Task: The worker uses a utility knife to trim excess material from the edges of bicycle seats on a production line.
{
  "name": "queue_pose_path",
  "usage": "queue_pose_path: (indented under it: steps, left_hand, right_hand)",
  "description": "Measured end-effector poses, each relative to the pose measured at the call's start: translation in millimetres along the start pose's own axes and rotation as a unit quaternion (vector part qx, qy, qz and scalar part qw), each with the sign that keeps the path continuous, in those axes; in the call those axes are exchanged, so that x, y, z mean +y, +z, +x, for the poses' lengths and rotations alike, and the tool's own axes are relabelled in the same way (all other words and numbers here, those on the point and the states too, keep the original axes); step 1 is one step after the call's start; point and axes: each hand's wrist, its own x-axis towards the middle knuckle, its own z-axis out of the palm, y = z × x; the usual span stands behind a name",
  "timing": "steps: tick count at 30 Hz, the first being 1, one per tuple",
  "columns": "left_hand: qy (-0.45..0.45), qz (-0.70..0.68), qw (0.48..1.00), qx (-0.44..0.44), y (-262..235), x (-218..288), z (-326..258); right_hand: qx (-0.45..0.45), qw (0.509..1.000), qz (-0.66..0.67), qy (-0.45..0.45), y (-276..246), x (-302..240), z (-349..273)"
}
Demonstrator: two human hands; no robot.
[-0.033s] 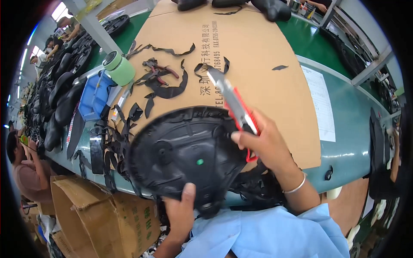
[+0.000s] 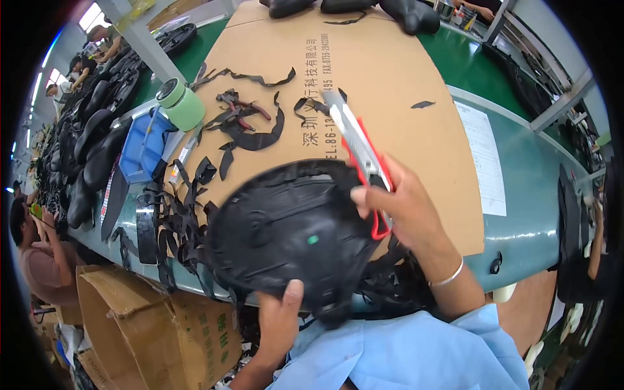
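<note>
My left hand is closed on the near edge of a black saddle, thumb on top. The saddle's hollow underside faces up, with a small green dot near its middle. Closed round a red and grey utility knife, my right hand is over the saddle's right side. The knife's blade is out and points up and away, slightly blurred. Whether my right fingers touch the saddle, I cannot tell. Black offcut strips lie left of the saddle, and red-handled pliers rest among more strips beyond it.
A cardboard sheet covers much of the green table. At the left are a blue tray and a green lidded cup; more black saddles sit at the far edge. A cardboard box stands below left. Other people work at the left.
The saddle has shifted slightly to the right with my left hand. My right hand has tilted the knife a little more upright.
</note>
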Motion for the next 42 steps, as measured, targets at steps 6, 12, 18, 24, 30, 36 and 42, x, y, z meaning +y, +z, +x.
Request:
queue_pose_path:
  steps: [6, 12, 18, 24, 30, 36, 42]
  left_hand:
    - [-0.038, 0.091, 0.842, -0.53, 13, 74, 23]
    - [0.468, 0.335, 0.797, -0.184, 62, 139, 93]
    - [0.435, 0.476, 0.761, -0.069, 113, 110, 166]
    - [0.424, 0.31, 0.845, -0.097, 116, 93, 173]
    - [0.346, 0.341, 0.865, -0.126, 123, 101, 162]
    - [0.352, 0.336, 0.867, -0.111, 124, 96, 164]
    - [0.368, 0.31, 0.868, -0.126, 125, 95, 164]
  right_hand:
    - [0.146, 0.984, 0.041, -0.092, -52, -34, 48]
    - [0.187, 0.922, -0.316, -0.123, -87, -10, 21]
    - [0.107, 0.895, -0.412, -0.136, -47, 9, 40]
    - [0.098, 0.877, -0.454, -0.125, -48, 18, 54]
    - [0.104, 0.99, 0.058, 0.07, -72, 27, 38]
    - [0.109, 0.98, -0.14, 0.09, -85, -12, 3]
    - [-0.026, 0.873, -0.482, -0.074, -108, -20, -13]
